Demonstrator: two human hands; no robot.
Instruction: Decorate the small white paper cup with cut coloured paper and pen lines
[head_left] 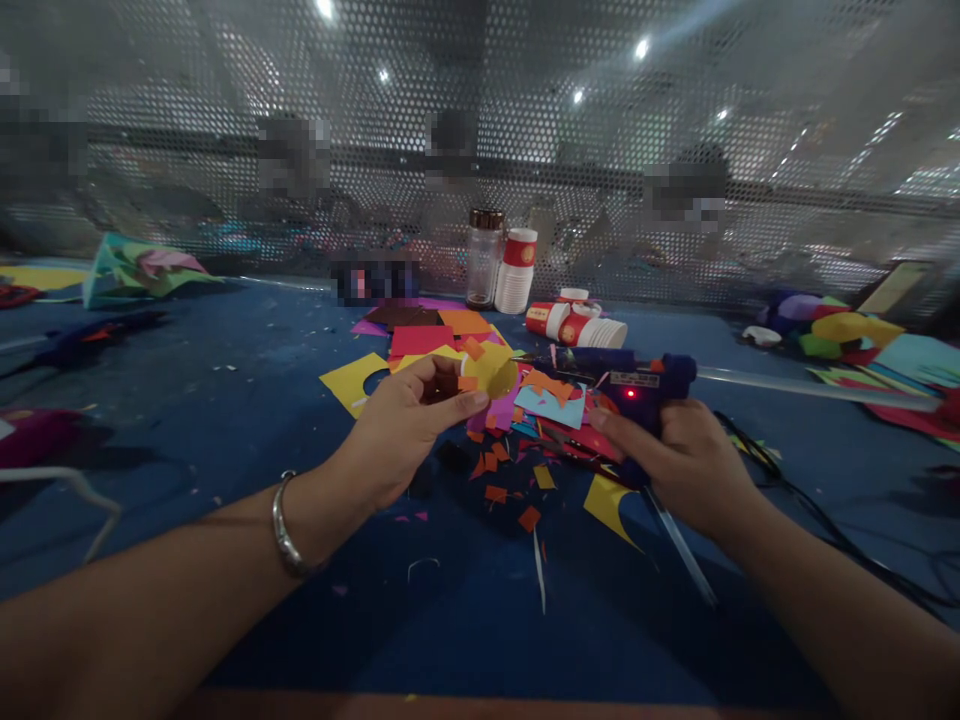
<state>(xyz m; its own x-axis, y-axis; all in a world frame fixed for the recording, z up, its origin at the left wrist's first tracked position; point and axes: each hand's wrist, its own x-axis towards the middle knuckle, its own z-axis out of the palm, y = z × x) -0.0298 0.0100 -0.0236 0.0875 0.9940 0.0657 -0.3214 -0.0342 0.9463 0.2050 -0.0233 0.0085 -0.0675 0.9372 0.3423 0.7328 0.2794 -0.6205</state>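
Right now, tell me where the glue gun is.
Head view, right of centre: the glue gun is in the right hand, its nozzle near the yellow paper piece held in the left hand.

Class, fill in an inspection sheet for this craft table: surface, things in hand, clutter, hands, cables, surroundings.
Surface: blue table cover, littered with offcuts.
Job's things: yellow paper piece with orange bits on it; blue glue gun, red light on.
Clutter: paper scraps, coloured sheets, paper cups standing and lying, clear jar.
Grippers: left hand pinches the yellow paper piece; right hand grips the glue gun.
Cables: black cable runs off to the right beside the right hand.
Surroundings: perforated screen; people behind it, blurred.
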